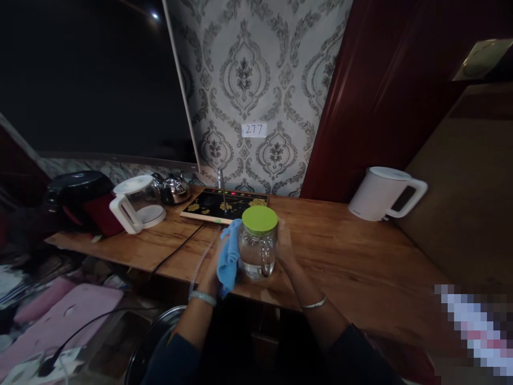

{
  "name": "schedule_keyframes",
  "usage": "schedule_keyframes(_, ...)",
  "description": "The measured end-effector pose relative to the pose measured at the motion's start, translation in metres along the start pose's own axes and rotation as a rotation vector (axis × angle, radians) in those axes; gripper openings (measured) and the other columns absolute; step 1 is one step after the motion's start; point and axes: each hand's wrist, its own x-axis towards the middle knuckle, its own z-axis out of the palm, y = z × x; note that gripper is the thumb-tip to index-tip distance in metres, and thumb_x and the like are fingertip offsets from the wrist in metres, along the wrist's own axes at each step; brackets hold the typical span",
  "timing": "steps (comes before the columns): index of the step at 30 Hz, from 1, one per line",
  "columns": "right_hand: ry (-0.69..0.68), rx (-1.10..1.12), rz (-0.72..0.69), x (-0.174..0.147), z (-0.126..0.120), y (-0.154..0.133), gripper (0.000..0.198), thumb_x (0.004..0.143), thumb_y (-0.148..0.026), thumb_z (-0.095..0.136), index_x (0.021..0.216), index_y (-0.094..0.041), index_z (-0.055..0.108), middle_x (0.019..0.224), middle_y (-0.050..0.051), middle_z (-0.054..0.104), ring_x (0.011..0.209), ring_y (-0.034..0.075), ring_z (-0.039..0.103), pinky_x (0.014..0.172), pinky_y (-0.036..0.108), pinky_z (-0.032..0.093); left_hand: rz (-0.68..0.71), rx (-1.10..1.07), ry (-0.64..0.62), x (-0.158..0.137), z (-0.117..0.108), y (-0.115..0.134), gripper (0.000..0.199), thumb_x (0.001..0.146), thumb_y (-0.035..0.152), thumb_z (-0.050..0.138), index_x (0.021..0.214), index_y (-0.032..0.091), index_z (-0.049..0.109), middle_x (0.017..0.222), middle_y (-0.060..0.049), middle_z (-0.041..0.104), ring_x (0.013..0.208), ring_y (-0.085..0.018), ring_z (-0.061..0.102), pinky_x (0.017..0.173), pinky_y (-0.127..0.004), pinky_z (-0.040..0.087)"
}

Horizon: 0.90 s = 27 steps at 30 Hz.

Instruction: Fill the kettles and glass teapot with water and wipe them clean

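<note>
A clear glass jug (250,254) with a bright green lid (259,219) is upright at the table's front edge, its handle facing me. Water or another clear liquid appears in its lower part. My left hand (215,267) holds a blue cloth (229,259) against the jug's left side; the cloth hides most of the fingers. On the opposite side, my right hand (284,243) grips the jug, its fingers passing behind the glass. Just beyond the jug lies a black tea stove panel (204,202) with gold flowers, a metal spout (220,179) and a lit red light.
On the wooden table (320,246), a white kettle (379,195) stands right. A white-lidded glass kettle (138,203), steel kettle (175,190) and black-and-red appliance (86,198) stand left. A black cable (178,248) crosses the front edge. A metal-rimmed bin (150,342) stands below.
</note>
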Motion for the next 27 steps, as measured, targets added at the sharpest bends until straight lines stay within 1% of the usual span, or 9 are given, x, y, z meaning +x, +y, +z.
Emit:
schedule_keyframes(3, 0.013, -0.037, 0.005, -0.001, 0.000, 0.000, 0.069, 0.091, -0.073, 0.031, 0.112, -0.019, 0.069, 0.112, 0.010, 0.073, 0.109, 0.025, 0.065, 0.099, 0.043, 0.050, -0.100, 0.034, 0.087, -0.012, -0.009, -0.011, 0.035, 0.073, 0.047, 0.073, 0.093, 0.018, 0.072, 0.102, -0.008, 0.077, 0.111, -0.029, 0.068, 0.107, -0.046, 0.047)
schedule_keyframes(6, 0.011, -0.047, 0.012, 0.000, 0.000, 0.000, 0.072, 0.091, -0.074, 0.028, 0.112, -0.019, 0.068, 0.111, 0.010, 0.073, 0.108, 0.024, 0.065, 0.099, 0.044, 0.050, -0.141, 0.106, 0.196, -0.030, -0.016, -0.019, 0.040, 0.070, 0.049, 0.075, 0.094, 0.017, 0.072, 0.097, -0.009, 0.077, 0.105, -0.030, 0.069, 0.102, -0.045, 0.050)
schedule_keyframes(8, 0.019, -0.054, 0.013, 0.000, 0.000, 0.001, 0.074, 0.090, -0.076, 0.026, 0.111, -0.019, 0.069, 0.110, 0.011, 0.073, 0.107, 0.025, 0.065, 0.099, 0.045, 0.050, -0.144, 0.147, 0.189, -0.043, -0.018, -0.017, 0.045, 0.068, 0.052, 0.075, 0.094, 0.015, 0.072, 0.095, -0.010, 0.077, 0.100, -0.030, 0.070, 0.097, -0.044, 0.052)
schedule_keyframes(11, 0.023, -0.058, 0.020, 0.000, 0.000, 0.001, 0.073, 0.090, -0.075, 0.028, 0.111, -0.018, 0.069, 0.110, 0.012, 0.073, 0.106, 0.026, 0.065, 0.097, 0.045, 0.050, -0.098, 0.204, 0.165, -0.057, -0.017, -0.001, 0.048, 0.070, 0.054, 0.073, 0.094, 0.013, 0.072, 0.094, -0.010, 0.075, 0.096, -0.030, 0.070, 0.093, -0.044, 0.053)
schedule_keyframes(14, -0.015, -0.023, 0.017, 0.000, 0.000, -0.002, 0.069, 0.092, -0.073, 0.030, 0.112, -0.019, 0.069, 0.111, 0.011, 0.073, 0.106, 0.025, 0.066, 0.096, 0.043, 0.052, 0.106, 0.269, 0.219, -0.062, -0.010, 0.024, 0.046, 0.079, 0.053, 0.066, 0.104, 0.015, 0.069, 0.102, -0.010, 0.071, 0.104, -0.029, 0.066, 0.099, -0.045, 0.050)
schedule_keyframes(17, -0.033, 0.024, 0.017, 0.000, 0.001, -0.005, 0.068, 0.092, -0.072, 0.032, 0.112, -0.019, 0.069, 0.112, 0.010, 0.074, 0.107, 0.025, 0.066, 0.097, 0.043, 0.052, 0.524, 0.453, 0.208, -0.062, 0.002, 0.039, 0.045, 0.082, 0.042, 0.066, 0.120, 0.019, 0.063, 0.127, -0.012, 0.059, 0.124, -0.029, 0.055, 0.110, -0.045, 0.041)
schedule_keyframes(19, -0.040, 0.072, 0.025, 0.000, 0.002, -0.007, 0.067, 0.091, -0.073, 0.035, 0.111, -0.019, 0.069, 0.111, 0.009, 0.074, 0.106, 0.025, 0.067, 0.097, 0.043, 0.052, 0.735, 0.614, 0.110, -0.061, 0.008, 0.035, 0.047, 0.082, 0.034, 0.066, 0.126, 0.021, 0.060, 0.135, -0.012, 0.050, 0.129, -0.029, 0.050, 0.111, -0.047, 0.039)
schedule_keyframes(22, -0.045, 0.125, 0.026, 0.001, 0.003, -0.009, 0.069, 0.089, -0.075, 0.037, 0.109, -0.018, 0.070, 0.109, 0.009, 0.075, 0.105, 0.025, 0.068, 0.096, 0.043, 0.052, 0.854, 0.725, 0.013, -0.060, 0.009, 0.013, 0.042, 0.084, 0.024, 0.062, 0.126, 0.023, 0.058, 0.132, -0.012, 0.048, 0.124, -0.028, 0.052, 0.105, -0.048, 0.044)
schedule_keyframes(27, -0.053, 0.084, 0.001, 0.002, 0.001, -0.006, 0.069, 0.090, -0.074, 0.035, 0.110, -0.019, 0.070, 0.111, 0.009, 0.075, 0.108, 0.025, 0.067, 0.098, 0.042, 0.051, 0.872, 0.722, 0.041, -0.064, -0.005, -0.023, 0.043, 0.081, 0.017, 0.060, 0.123, 0.021, 0.057, 0.127, -0.013, 0.048, 0.117, -0.028, 0.055, 0.097, -0.045, 0.048)
